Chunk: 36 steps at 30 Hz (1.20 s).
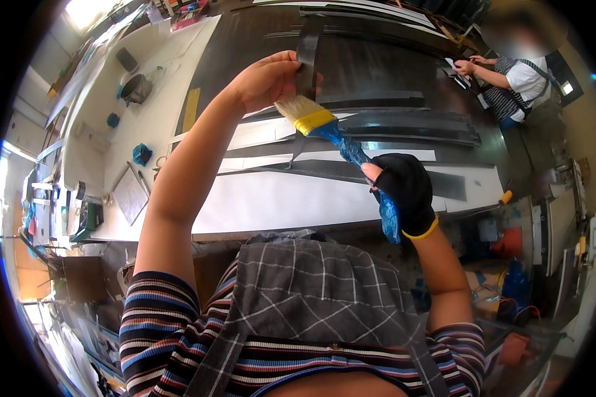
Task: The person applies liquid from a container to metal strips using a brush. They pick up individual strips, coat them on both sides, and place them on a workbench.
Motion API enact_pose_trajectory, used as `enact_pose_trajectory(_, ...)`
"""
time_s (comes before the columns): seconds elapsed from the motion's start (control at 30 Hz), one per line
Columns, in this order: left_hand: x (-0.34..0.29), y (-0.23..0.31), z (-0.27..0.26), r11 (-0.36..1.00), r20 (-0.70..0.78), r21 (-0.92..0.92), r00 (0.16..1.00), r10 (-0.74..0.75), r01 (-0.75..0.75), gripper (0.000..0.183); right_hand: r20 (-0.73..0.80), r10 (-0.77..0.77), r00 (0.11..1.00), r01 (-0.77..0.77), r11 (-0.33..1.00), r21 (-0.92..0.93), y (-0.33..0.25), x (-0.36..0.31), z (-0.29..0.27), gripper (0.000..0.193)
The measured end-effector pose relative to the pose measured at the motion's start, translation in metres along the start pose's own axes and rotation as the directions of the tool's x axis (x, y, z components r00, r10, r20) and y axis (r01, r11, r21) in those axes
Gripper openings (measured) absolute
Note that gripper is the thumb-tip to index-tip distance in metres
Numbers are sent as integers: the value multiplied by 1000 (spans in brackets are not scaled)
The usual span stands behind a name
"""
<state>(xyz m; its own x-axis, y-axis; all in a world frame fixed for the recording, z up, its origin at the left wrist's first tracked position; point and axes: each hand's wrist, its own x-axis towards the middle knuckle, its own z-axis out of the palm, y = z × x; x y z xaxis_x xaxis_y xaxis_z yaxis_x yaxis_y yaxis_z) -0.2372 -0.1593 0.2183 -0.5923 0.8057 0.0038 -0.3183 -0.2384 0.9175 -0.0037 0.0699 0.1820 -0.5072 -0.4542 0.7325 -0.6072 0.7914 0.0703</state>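
My right hand, in a black glove with a yellow cuff, grips the blue-wrapped handle of a wide paintbrush. The brush has pale bristles and a yellow band, and it points up and left. My bare left hand is closed around a dark strip that runs away toward the far side of the table. The bristle tips are close to the left hand; whether they touch the strip I cannot tell. Under both hands lie several dark strips and white sheets, overlapping on the worktable.
On the left part of the table are a dark metal pot, a crumpled blue wad, a clipboard with paper and a yellow strip. At the far right a person in a striped apron handles dark pieces. A yellow-handled tool lies at the table's right corner.
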Motion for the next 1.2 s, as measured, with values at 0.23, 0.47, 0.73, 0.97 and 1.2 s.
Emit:
enact_pose_trajectory(0.23,0,1,2,999,-81,46,997,0,4,19,48,46,998,-51,993,103,-9,-13,3,39)
enact_pose_trajectory(0.47,-2,-14,-2,998,33,61,999,19,-21,40,3,58,998,-58,996,70,3,-2,2,46)
enact_pose_trajectory(0.73,2,-40,-13,994,116,-110,993,24,-11,43,19,83,996,-85,994,68,-1,0,7,44)
enact_pose_trajectory(0.97,4,-40,-19,990,120,-136,992,50,-33,43,80,111,991,-123,979,164,-7,-29,24,37)
enact_pose_trajectory(1.2,9,-54,-30,996,40,-27,996,-79,80,36,50,82,995,-84,996,32,-9,-23,19,39)
